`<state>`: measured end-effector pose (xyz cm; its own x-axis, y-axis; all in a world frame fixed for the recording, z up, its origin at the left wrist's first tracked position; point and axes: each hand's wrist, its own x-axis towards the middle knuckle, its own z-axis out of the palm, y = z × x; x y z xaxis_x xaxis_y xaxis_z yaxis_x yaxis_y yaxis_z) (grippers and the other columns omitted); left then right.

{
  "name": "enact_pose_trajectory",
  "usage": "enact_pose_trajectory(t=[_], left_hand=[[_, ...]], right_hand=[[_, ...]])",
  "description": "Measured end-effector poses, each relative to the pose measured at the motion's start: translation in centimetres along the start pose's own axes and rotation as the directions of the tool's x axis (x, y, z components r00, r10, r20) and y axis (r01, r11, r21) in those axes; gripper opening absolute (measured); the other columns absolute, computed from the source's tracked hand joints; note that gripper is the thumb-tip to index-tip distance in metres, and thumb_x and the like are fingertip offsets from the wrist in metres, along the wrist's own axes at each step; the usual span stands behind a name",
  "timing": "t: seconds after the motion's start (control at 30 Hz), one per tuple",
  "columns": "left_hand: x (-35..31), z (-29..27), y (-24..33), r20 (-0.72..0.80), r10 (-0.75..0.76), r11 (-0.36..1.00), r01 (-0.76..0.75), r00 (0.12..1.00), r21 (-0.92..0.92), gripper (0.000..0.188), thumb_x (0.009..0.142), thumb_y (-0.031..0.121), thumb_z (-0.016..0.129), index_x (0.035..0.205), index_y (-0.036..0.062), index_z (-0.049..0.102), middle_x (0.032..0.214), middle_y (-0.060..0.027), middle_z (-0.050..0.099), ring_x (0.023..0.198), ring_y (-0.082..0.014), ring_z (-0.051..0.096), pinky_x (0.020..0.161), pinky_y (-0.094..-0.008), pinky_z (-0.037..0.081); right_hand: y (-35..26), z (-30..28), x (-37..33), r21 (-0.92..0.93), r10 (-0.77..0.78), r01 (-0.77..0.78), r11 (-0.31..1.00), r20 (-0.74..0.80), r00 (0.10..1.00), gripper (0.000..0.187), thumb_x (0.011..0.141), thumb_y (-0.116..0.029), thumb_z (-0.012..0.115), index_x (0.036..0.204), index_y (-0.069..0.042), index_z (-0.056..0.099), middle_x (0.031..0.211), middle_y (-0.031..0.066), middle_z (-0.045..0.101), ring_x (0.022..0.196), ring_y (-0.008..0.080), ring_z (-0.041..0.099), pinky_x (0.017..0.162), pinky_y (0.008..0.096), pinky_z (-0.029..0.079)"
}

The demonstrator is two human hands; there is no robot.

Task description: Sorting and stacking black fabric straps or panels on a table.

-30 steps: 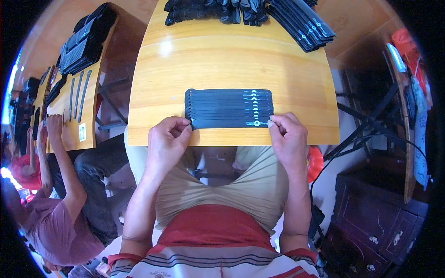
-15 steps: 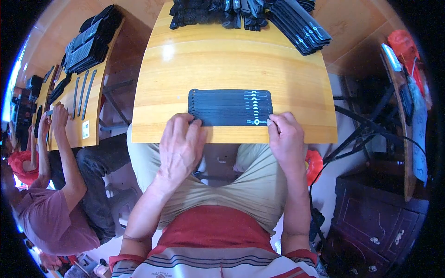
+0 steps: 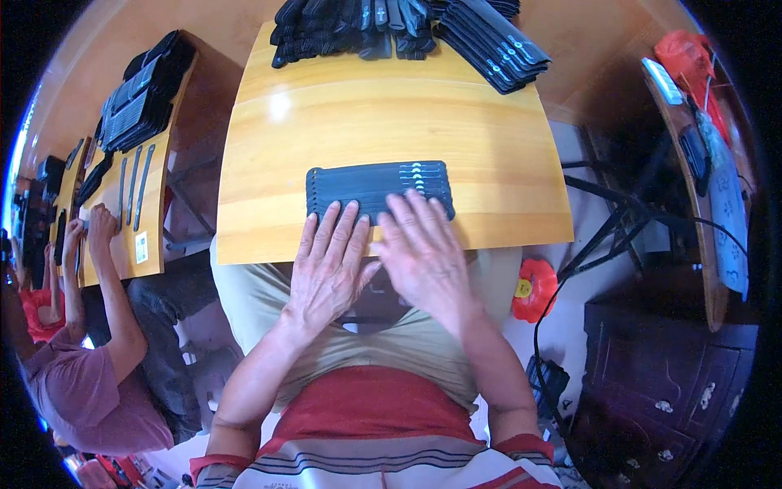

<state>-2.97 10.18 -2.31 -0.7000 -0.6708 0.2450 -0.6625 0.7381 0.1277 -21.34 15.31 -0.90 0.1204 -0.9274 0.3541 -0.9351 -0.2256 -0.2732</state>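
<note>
A set of flat black straps (image 3: 358,184) lies on the wooden table before me, overlapped in an even row. Each has a rounded tab at the left end and a small pale print near the right end. My left hand (image 3: 331,265) lies flat, its stretched fingertips on the near edge of the straps. Over their right part spreads my right hand (image 3: 425,254), fingers apart, hiding several of the prints. Neither hand grips anything.
Across the far edge of the table (image 3: 285,179) lie bundled black straps (image 3: 350,33) and a fanned stack of black straps (image 3: 495,47). At left, another person (image 3: 90,383) works at a separate table with black straps (image 3: 142,102). A dark cabinet (image 3: 652,391) stands at right.
My hands have let go of the straps' left and right ends. My right hand has moved left and now lies spread over them; the left has flattened at their near edge. The view has shifted slightly.
</note>
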Motion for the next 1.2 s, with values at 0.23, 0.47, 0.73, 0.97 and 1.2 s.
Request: enact_pose_trajectory(t=[0.23,0.47,0.73,0.97,1.2], left_hand=[[-0.1,0.6,-0.4,-0.018,0.025,1.0,-0.025,1.0,0.014,0.061,0.093,0.043,0.067,0.141,0.0064,0.056,0.157,-0.0137,0.045,0.147,-0.0337,0.039,0.122,-0.0516,0.027],[0.2,0.3,-0.9,-0.004,0.049,0.999,-0.05,0.999,-0.019,0.066,0.09,0.045,0.07,0.14,0.0049,0.054,0.154,-0.0154,0.047,0.144,-0.0371,0.04,0.119,-0.0534,0.031],[0.4,-0.9,-1.9,0.038,0.076,0.997,-0.075,0.996,-0.019,0.069,0.086,0.045,0.073,0.145,0.0147,0.055,0.157,-0.0081,0.046,0.14,-0.0311,0.044,0.116,-0.047,0.036],[0.6,-1.6,-2.4,0.064,0.108,0.994,-0.105,0.992,-0.04,0.076,0.082,0.043,0.076,0.148,0.0161,0.052,0.158,-0.0066,0.045,0.139,-0.0296,0.044,0.115,-0.0444,0.037],[0.0,-2.2,-3.9,0.114,0.133,0.991,-0.13,0.984,-0.036,0.082,0.084,0.047,0.074,0.152,0.0105,0.046,0.16,-0.0082,0.043,0.146,-0.0258,0.04,0.121,-0.0471,0.029]], right_hand=[[0.2,1.9,-0.8,0.047,-0.013,0.01,0.999,0.054,0.998,0.049,0.101,-0.036,0.059,0.135,-0.001,0.062,0.148,0.0163,0.053,0.146,0.0374,0.039,0.121,0.0546,0.029],[0.1,1.9,-1.0,0.024,-0.022,0.021,0.999,0.04,0.999,0.048,0.099,-0.033,0.061,0.136,-0.002,0.062,0.149,0.0149,0.053,0.145,0.0394,0.039,0.12,0.056,0.031],[-0.4,2.0,-1.3,-0.06,0.019,-0.016,0.998,0.038,0.999,0.047,0.098,-0.032,0.065,0.137,-0.007,0.063,0.151,0.0092,0.053,0.146,0.0356,0.04,0.12,0.0544,0.029],[-0.7,1.7,-1.8,-0.094,0.048,-0.046,0.994,0.015,0.999,0.053,0.095,-0.038,0.067,0.138,-0.007,0.063,0.15,0.0087,0.054,0.146,0.0347,0.04,0.121,0.0531,0.029],[0.7,0.8,-3.8,-0.15,0.147,-0.15,0.977,-0.031,0.989,0.052,0.096,-0.037,0.067,0.134,-0.002,0.062,0.144,0.0118,0.059,0.141,0.0301,0.048,0.12,0.0502,0.033]])
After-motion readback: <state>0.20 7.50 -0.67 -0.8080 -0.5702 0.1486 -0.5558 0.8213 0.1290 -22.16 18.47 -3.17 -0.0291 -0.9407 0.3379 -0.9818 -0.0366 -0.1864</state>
